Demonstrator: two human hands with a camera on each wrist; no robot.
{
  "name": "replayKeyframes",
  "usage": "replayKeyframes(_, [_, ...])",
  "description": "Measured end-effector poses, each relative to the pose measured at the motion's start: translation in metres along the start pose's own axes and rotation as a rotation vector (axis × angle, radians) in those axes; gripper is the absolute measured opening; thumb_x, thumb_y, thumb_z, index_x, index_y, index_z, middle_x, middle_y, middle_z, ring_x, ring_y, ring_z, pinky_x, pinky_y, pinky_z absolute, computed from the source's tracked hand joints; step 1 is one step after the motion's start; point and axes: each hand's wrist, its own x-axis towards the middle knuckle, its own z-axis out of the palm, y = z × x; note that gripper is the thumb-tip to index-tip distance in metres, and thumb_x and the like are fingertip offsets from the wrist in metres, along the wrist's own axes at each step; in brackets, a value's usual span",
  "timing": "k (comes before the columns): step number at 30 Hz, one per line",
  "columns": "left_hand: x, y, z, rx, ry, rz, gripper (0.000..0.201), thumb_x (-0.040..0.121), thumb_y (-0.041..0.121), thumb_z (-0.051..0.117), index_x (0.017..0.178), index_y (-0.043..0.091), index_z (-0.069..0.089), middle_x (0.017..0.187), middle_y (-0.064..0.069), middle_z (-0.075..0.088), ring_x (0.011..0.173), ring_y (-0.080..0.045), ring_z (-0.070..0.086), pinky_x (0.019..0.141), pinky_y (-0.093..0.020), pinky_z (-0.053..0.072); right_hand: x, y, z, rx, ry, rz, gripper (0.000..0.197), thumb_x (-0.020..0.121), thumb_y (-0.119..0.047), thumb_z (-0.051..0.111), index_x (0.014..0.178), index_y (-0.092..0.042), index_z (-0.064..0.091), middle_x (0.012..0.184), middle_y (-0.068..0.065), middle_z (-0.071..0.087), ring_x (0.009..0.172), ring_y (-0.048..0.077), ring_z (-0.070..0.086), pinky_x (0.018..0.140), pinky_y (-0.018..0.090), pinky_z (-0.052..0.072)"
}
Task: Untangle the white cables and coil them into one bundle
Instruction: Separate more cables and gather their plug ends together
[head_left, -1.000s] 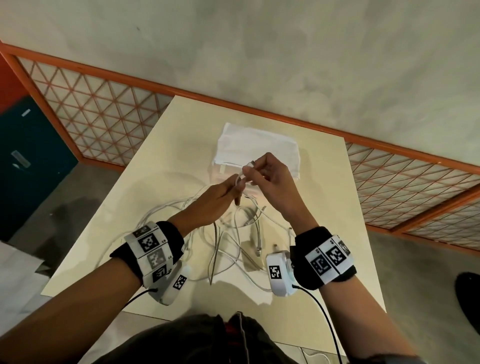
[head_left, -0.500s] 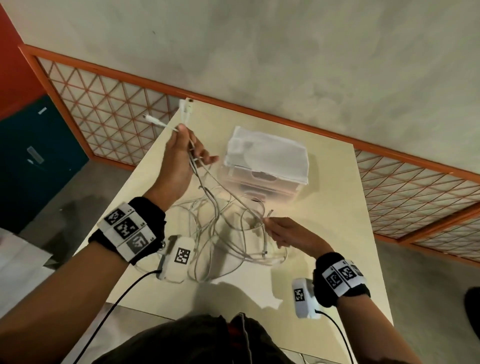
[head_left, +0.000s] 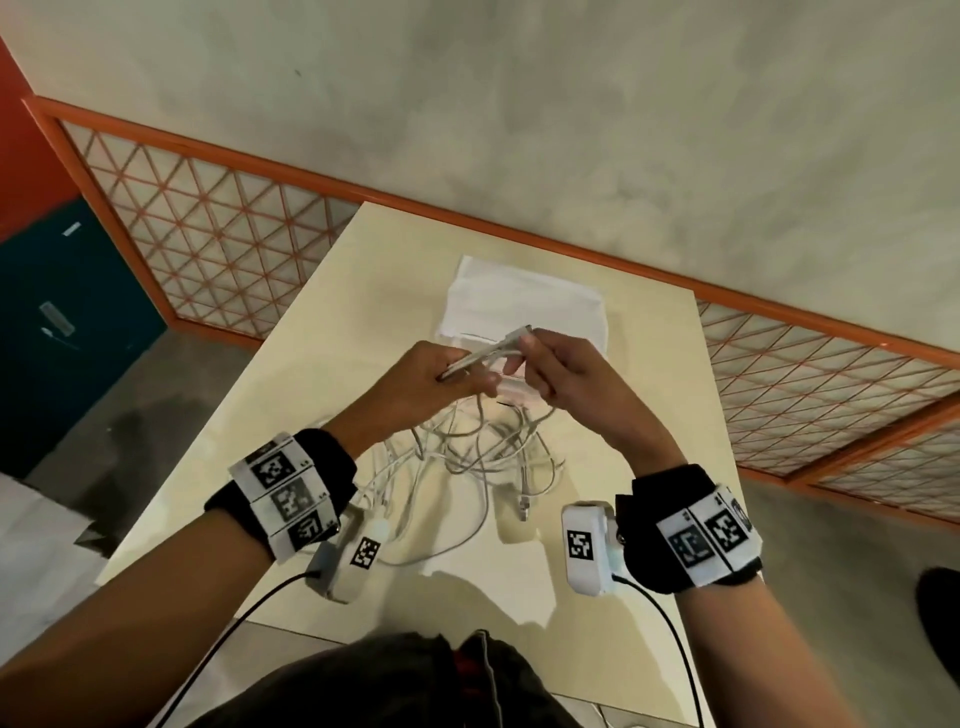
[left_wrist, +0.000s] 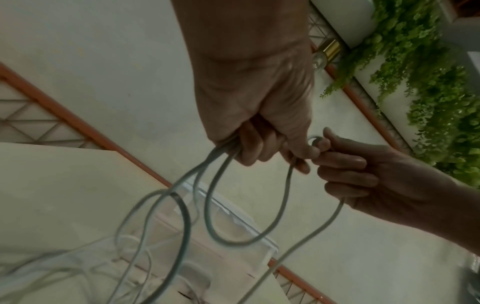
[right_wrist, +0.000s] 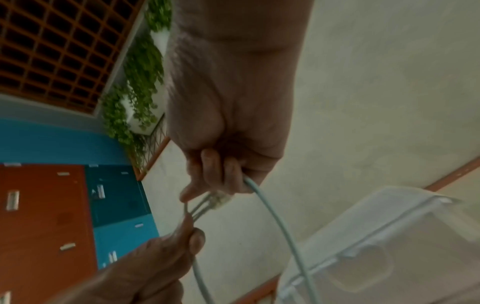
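A loose tangle of white cables (head_left: 467, 452) lies on the cream table (head_left: 322, 332) and rises in loops to both hands. My left hand (head_left: 441, 371) grips several cable strands (left_wrist: 215, 156) in its curled fingers above the table. Close on its right, my right hand (head_left: 540, 364) pinches a cable end with a clear plug (right_wrist: 219, 199); another strand (right_wrist: 270, 216) runs down from its curled fingers. The connector ends (head_left: 511, 338) stick up between the two hands. One loose plug (head_left: 523, 506) dangles near the table's front.
A clear plastic box with a white lid (head_left: 519, 306) stands on the table just behind the hands. Beyond the table run an orange lattice railing (head_left: 208, 234) and a grey wall. Blue and orange cabinets (head_left: 62, 312) stand at the left.
My left hand has come down from the far left with its cable ends. My right hand has risen from the table to meet it, and both now hold the ends together.
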Motion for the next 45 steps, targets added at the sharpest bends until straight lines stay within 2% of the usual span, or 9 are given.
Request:
replayKeyframes(6, [0.003, 0.012, -0.028, -0.156, 0.331, 0.148, 0.029, 0.099, 0.023, 0.046, 0.071, 0.02, 0.054, 0.051, 0.006, 0.025, 0.041, -0.007, 0.018, 0.038, -0.018, 0.018, -0.013, 0.026, -0.005, -0.021, -0.045, 0.101, 0.047, 0.098, -0.041, 0.042, 0.064, -0.01, 0.052, 0.05, 0.001, 0.041, 0.044, 0.011, 0.037, 0.051, 0.019, 0.035])
replayKeyframes(13, [0.003, 0.018, -0.053, -0.459, 0.522, 0.183, 0.034, 0.102, 0.03, 0.04, 0.071, 0.02, 0.05, 0.046, 0.012, 0.028, 0.04, -0.004, 0.018, 0.038, -0.019, 0.018, -0.039, 0.103, 0.002, -0.123, -0.014, 0.383, 0.069, 0.089, -0.068, 0.025, 0.057, -0.011, 0.044, 0.053, 0.0, 0.042, 0.064, 0.018, 0.047, 0.085, 0.034, 0.041])
replayKeyframes(19, [0.001, 0.003, -0.054, -0.248, 0.685, 0.125, 0.036, 0.091, 0.017, 0.06, 0.058, 0.008, 0.051, 0.04, 0.012, 0.035, 0.037, -0.004, 0.024, 0.041, -0.019, 0.021, -0.035, 0.089, -0.002, -0.112, 0.115, 0.218, 0.044, 0.091, -0.052, 0.044, 0.061, -0.022, 0.033, 0.057, -0.01, 0.028, 0.055, 0.008, 0.031, 0.063, 0.032, 0.037])
replayKeyframes(23, [-0.006, -0.022, -0.047, -0.055, 0.578, 0.128, 0.046, 0.078, 0.025, 0.064, 0.059, -0.011, 0.043, 0.054, -0.01, 0.036, 0.05, -0.013, 0.03, 0.05, -0.026, 0.025, -0.018, 0.045, -0.026, -0.064, 0.391, 0.062, 0.045, 0.102, -0.039, 0.031, 0.068, -0.018, 0.052, 0.052, -0.012, 0.038, 0.047, 0.0, 0.032, 0.051, 0.019, 0.028])
replayKeyframes(28, [-0.013, -0.043, -0.045, 0.14, 0.478, 0.036, 0.036, 0.075, 0.023, 0.071, 0.051, 0.02, 0.045, 0.043, 0.006, 0.032, 0.044, -0.006, 0.028, 0.046, -0.018, 0.022, -0.017, 0.015, -0.062, -0.116, 0.639, -0.134, 0.044, 0.098, -0.042, 0.043, 0.071, -0.016, 0.068, 0.041, -0.009, 0.027, 0.044, 0.011, 0.022, 0.048, 0.027, 0.018])
replayKeyframes(35, [-0.011, -0.038, -0.044, 0.09, 0.457, 0.036, 0.035, 0.084, 0.018, 0.071, 0.065, -0.008, 0.057, 0.047, 0.004, 0.041, 0.047, -0.008, 0.032, 0.046, -0.015, 0.027, -0.04, 0.06, -0.072, -0.29, 0.407, 0.097, 0.038, 0.096, -0.031, 0.054, 0.066, -0.015, 0.072, 0.036, -0.008, 0.031, 0.037, 0.007, 0.023, 0.05, 0.026, 0.024])
replayKeyframes(37, [-0.01, -0.026, -0.041, 0.044, 0.435, 0.046, 0.035, 0.089, 0.015, 0.065, 0.066, -0.009, 0.054, 0.037, 0.011, 0.037, 0.037, -0.004, 0.032, 0.043, -0.008, 0.026, -0.046, 0.081, -0.062, -0.358, 0.208, 0.269, 0.032, 0.095, -0.027, 0.056, 0.067, -0.025, 0.071, 0.045, -0.011, 0.045, 0.039, 0.002, 0.038, 0.05, 0.024, 0.03])
replayKeyframes(40, [-0.008, -0.012, -0.035, -0.042, 0.29, 0.045, 0.036, 0.094, 0.023, 0.058, 0.063, 0.006, 0.051, 0.041, 0.011, 0.03, 0.036, -0.003, 0.023, 0.039, -0.014, 0.022, -0.048, 0.104, -0.045, -0.502, -0.039, 0.555, 0.022, 0.094, -0.025, 0.054, 0.087, -0.015, 0.072, 0.091, 0.006, 0.071, 0.092, 0.015, 0.066, 0.073, 0.024, 0.044])
replayKeyframes(45, [-0.001, 0.009, -0.017, -0.18, 0.104, 0.01, 0.042, 0.096, 0.029, 0.05, 0.057, 0.02, 0.04, 0.05, 0.009, 0.031, 0.039, -0.005, 0.023, 0.039, -0.016, 0.022, -0.03, 0.087, -0.026, -0.637, -0.134, 0.565, 0.08, 0.08, -0.047, 0.069, 0.144, -0.012, 0.036, 0.149, 0.007, 0.04, 0.138, 0.021, 0.036, 0.113, 0.034, 0.028])
